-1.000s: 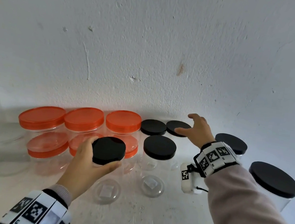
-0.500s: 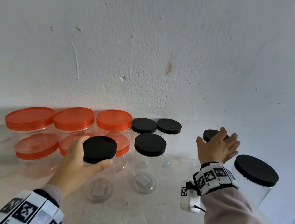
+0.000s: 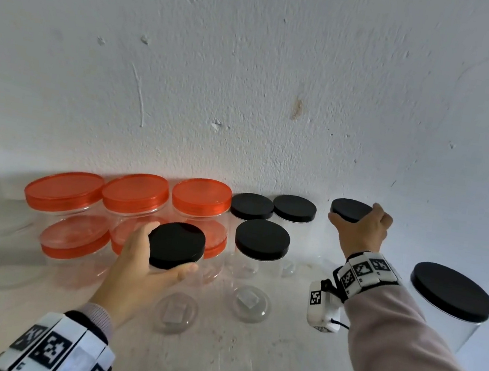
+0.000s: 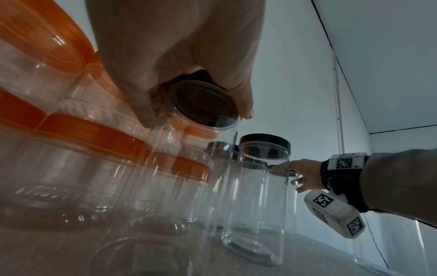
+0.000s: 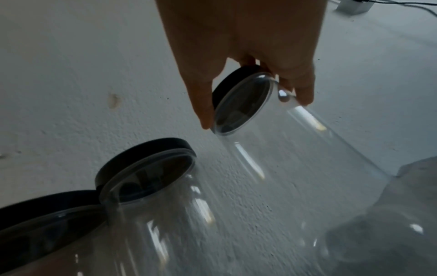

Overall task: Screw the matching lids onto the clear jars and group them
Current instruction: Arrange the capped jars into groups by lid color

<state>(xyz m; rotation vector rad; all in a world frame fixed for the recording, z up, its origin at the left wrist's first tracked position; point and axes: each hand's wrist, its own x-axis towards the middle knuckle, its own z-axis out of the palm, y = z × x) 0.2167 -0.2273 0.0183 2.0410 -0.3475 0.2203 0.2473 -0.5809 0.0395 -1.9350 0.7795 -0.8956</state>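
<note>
Low centre in my head view, my left hand (image 3: pixel 143 268) wraps its grip round a black lid (image 3: pixel 176 245) on a clear jar (image 4: pixel 189 168) and hasn't moved. Further back, at right, my right hand (image 3: pixel 362 233) has left the back-row lids and now pinches another black-lidded jar (image 5: pixel 295 149), so grouping is next, I'd say. Smooth thin plastic cylinders, matte flat lids; the orange-lidded jars (image 3: pixel 138 192) stand along the rough wall (image 3: pixel 252 76).
</note>
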